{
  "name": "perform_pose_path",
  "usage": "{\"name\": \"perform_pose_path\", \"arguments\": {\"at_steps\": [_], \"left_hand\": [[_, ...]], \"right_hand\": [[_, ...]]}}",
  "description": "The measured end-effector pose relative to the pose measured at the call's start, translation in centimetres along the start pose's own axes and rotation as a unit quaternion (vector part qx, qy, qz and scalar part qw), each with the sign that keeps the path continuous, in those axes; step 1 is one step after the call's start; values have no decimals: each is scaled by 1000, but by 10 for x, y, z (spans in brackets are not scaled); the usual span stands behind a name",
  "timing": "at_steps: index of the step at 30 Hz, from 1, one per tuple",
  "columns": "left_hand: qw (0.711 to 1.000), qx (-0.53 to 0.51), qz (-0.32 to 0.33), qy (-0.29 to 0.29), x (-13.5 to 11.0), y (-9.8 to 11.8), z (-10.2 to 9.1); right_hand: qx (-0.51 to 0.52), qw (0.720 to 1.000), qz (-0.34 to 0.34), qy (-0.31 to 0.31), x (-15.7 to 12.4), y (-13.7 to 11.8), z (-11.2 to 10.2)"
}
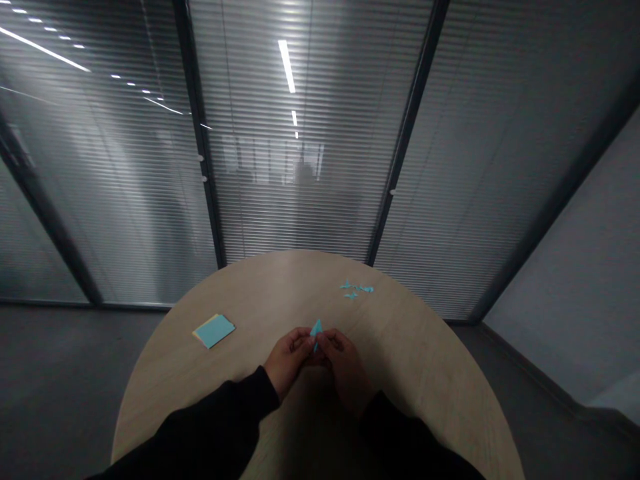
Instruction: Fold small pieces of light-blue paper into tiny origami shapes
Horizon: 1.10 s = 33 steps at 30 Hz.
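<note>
Both of my hands meet over the middle of a round wooden table (430, 373). My left hand (289, 360) and my right hand (345, 368) pinch a small folded piece of blue paper (315, 329) between their fingertips. The paper's pointed tip sticks up above the fingers. Both arms wear black sleeves. A few small folded blue paper pieces (356, 289) lie on the table beyond my hands, toward the far edge.
A small stack of square paper sheets (214, 331), blue on top with yellow underneath, lies on the table to the left. Behind the table stand glass walls with shut blinds and dark frames. Grey floor surrounds the table.
</note>
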<state>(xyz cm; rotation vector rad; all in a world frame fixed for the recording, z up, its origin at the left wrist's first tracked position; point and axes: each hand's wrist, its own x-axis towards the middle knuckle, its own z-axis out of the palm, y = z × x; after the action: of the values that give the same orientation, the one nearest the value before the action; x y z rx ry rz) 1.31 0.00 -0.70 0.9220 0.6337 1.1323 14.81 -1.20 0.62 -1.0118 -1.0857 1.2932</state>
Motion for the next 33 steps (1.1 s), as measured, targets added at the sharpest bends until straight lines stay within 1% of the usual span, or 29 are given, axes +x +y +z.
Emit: {"name": "perform_pose_path", "arguments": {"at_steps": [3,6,8,11,14,16,21,24,30,33], "left_hand": [[1000,1,-7,-11,-3,1,4],[1000,16,-1,-3,-3,2,5],[999,35,5,1,-3,2,5],[996,84,14,-1,-3,3,5],[991,134,19,-6,-3,3,4],[988,153,14,-16,-3,3,4],[983,184,-3,-24,-4,3,3],[980,196,1,-27,-4,4,3],[985,170,8,-17,-5,5,5],[984,177,21,-6,-7,8,7]], "right_hand": [[21,1000,-9,10,0,4,1],[16,1000,-11,6,0,5,1],[-11,1000,-19,2,1,3,-1],[-78,996,-50,3,4,-3,-7],[-108,992,-54,-30,6,-8,-13],[-115,991,-52,-38,7,-10,-16],[-95,995,-43,3,5,-14,-17],[-102,994,-44,3,4,-16,-16],[-106,992,-71,13,3,-13,-13],[-109,991,-74,27,1,-11,-11]]}}
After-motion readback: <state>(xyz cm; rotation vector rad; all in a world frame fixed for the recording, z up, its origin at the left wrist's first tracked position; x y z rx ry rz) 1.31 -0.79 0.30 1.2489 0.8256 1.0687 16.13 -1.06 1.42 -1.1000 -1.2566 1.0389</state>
